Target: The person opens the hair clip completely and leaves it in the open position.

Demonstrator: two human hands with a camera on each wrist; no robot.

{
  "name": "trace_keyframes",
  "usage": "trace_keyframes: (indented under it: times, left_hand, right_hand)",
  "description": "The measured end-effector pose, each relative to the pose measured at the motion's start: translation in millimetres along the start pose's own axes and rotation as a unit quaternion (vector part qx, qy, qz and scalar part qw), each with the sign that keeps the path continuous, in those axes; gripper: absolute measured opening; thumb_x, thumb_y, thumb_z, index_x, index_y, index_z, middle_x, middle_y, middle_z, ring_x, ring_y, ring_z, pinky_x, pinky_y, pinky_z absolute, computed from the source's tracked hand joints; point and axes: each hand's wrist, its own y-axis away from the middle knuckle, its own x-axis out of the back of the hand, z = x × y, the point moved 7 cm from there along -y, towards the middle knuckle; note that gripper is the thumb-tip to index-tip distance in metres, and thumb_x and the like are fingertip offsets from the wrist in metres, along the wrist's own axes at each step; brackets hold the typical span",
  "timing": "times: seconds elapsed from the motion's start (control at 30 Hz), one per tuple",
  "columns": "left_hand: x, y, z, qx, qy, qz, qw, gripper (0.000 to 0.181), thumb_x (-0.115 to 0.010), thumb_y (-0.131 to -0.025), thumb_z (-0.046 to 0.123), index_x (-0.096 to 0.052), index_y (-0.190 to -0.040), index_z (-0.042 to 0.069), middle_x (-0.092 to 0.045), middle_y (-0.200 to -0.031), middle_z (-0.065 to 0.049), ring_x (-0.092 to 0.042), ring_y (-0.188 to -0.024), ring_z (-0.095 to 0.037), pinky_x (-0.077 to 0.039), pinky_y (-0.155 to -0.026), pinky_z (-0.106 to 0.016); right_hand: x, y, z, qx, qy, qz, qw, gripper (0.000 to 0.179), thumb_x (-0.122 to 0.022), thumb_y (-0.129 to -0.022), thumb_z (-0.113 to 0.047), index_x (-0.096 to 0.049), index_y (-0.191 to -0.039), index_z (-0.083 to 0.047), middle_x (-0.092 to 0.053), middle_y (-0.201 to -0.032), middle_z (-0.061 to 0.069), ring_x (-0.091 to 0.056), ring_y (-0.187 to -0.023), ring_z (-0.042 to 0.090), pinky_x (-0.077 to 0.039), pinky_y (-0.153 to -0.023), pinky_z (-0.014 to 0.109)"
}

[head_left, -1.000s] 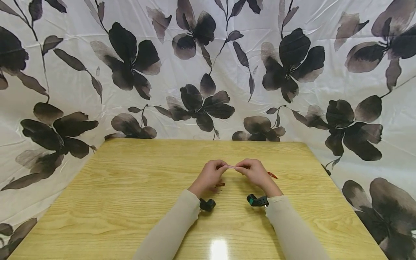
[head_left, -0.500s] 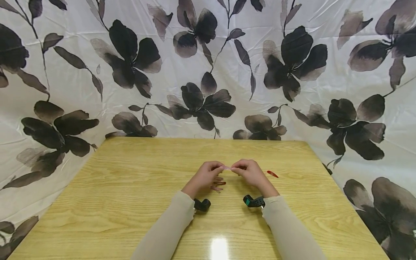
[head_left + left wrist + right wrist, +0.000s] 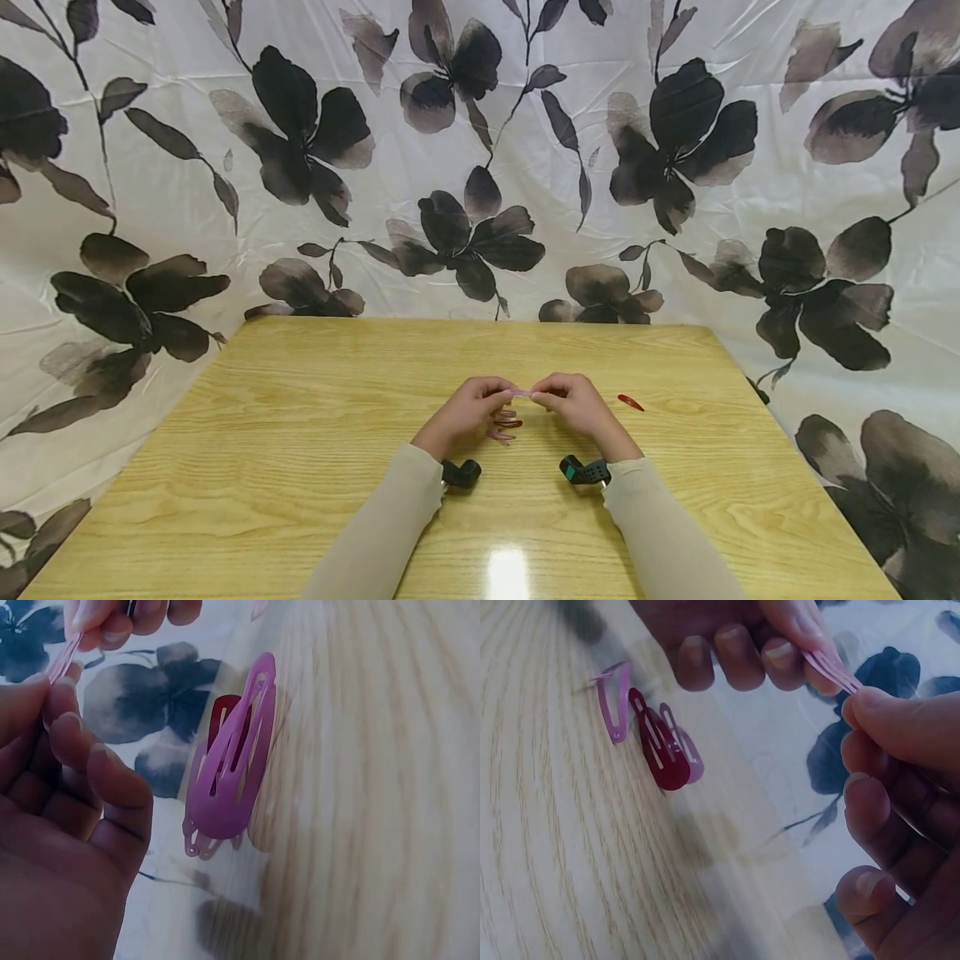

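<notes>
Between both hands, above the table, a pink snap hair clip (image 3: 521, 393) is stretched end to end. My left hand (image 3: 467, 412) pinches one end of it between thumb and finger, and my right hand (image 3: 583, 410) pinches the other. The right wrist view shows the slim slotted bars of this held clip (image 3: 831, 671). Below the left fingers lie a red snap clip (image 3: 510, 424) and pink ones, grouped close together. In the left wrist view a pink clip (image 3: 225, 814) partly covers the red clip behind it.
Another red hair clip (image 3: 630, 402) lies alone to the right of the right hand. The wood-grain table (image 3: 315, 467) reaches back to a floral cloth (image 3: 450, 167) hanging behind it. A dark wrist device (image 3: 461, 474) sits beneath each forearm.
Both hands have shifted slightly left and nearer, still pinching the pink clip. The clips below the left hand and the red one at right now show more fully.
</notes>
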Motion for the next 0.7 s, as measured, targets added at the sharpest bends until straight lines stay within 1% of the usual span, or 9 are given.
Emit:
trace_keyframes:
  times: [0.2, 0.3, 0.4, 0.5, 0.57, 0.63, 0.7]
  left_hand:
    - [-0.1, 1.4, 0.6, 0.001, 0.024, -0.011, 0.9996, 0.041, -0.05, -0.101, 0.026, -0.058, -0.126, -0.006, -0.053, -0.119, -0.033, -0.063, -0.103, -0.045, -0.058, -0.07, -0.049]
    - [-0.1, 1.0, -0.1, -0.002, 0.026, -0.013, 0.9996, 0.04, -0.05, -0.101, 0.025, -0.059, -0.125, -0.006, -0.053, -0.114, -0.034, -0.063, -0.1, -0.045, -0.058, -0.069, -0.049]
    - [-0.6, 1.4, -0.4, -0.001, 0.022, -0.014, 0.9997, 0.037, -0.05, -0.101, 0.024, -0.062, -0.123, -0.004, -0.055, -0.106, -0.031, -0.065, -0.095, -0.045, -0.058, -0.069, -0.049]
    - [-1.8, 2.1, 0.3, -0.001, 0.016, -0.016, 0.9997, 0.033, -0.049, -0.102, 0.022, -0.065, -0.12, 0.0, -0.055, -0.095, -0.027, -0.064, -0.092, -0.045, -0.058, -0.07, -0.049]
    - [-2.5, 2.7, 1.1, -0.002, 0.012, -0.019, 0.9997, 0.032, -0.049, -0.102, 0.022, -0.066, -0.119, 0.001, -0.055, -0.091, -0.025, -0.063, -0.091, -0.046, -0.058, -0.071, -0.049]
    - [-2.5, 2.8, 0.8, -0.003, 0.011, -0.02, 0.9997, 0.031, -0.05, -0.102, 0.022, -0.066, -0.119, 0.002, -0.054, -0.09, -0.025, -0.062, -0.091, -0.046, -0.058, -0.071, -0.048]
    - [-2.0, 3.4, 0.4, -0.004, 0.011, -0.02, 0.9997, 0.031, -0.05, -0.102, 0.021, -0.067, -0.119, 0.002, -0.055, -0.094, -0.027, -0.062, -0.091, -0.046, -0.058, -0.071, -0.048]
  right_hand:
    - [0.5, 0.8, -1.4, 0.016, -0.012, -0.016, 0.9997, 0.024, -0.064, -0.094, -0.025, -0.073, -0.102, -0.005, -0.068, -0.091, 0.005, -0.057, -0.075, 0.019, -0.049, -0.069, 0.033]
    - [0.9, 1.6, 0.0, 0.025, -0.02, -0.022, 0.9992, 0.021, -0.065, -0.093, -0.024, -0.073, -0.099, -0.006, -0.067, -0.089, 0.007, -0.056, -0.073, 0.018, -0.049, -0.067, 0.031]
    - [0.0, 2.1, 1.1, 0.034, -0.036, -0.028, 0.9984, 0.018, -0.065, -0.093, -0.022, -0.073, -0.098, -0.006, -0.067, -0.089, 0.011, -0.056, -0.072, 0.02, -0.048, -0.066, 0.03]
    - [-0.8, 2.3, 3.0, 0.031, -0.046, -0.031, 0.998, 0.016, -0.064, -0.094, -0.019, -0.073, -0.098, -0.006, -0.067, -0.09, 0.015, -0.055, -0.073, 0.025, -0.047, -0.065, 0.028]
    - [-0.7, 2.9, 2.2, 0.028, -0.054, -0.031, 0.9977, 0.015, -0.063, -0.094, -0.015, -0.073, -0.098, -0.004, -0.066, -0.09, 0.019, -0.054, -0.073, 0.03, -0.046, -0.064, 0.028]
    - [-0.2, 4.9, -2.7, 0.027, -0.058, -0.033, 0.9974, 0.015, -0.062, -0.094, -0.012, -0.072, -0.098, -0.001, -0.065, -0.09, 0.021, -0.053, -0.073, 0.034, -0.045, -0.063, 0.028]
    - [0.7, 7.7, -10.4, 0.026, -0.062, -0.037, 0.997, 0.015, -0.063, -0.094, -0.01, -0.072, -0.098, 0.001, -0.065, -0.09, 0.021, -0.053, -0.073, 0.035, -0.045, -0.063, 0.029]
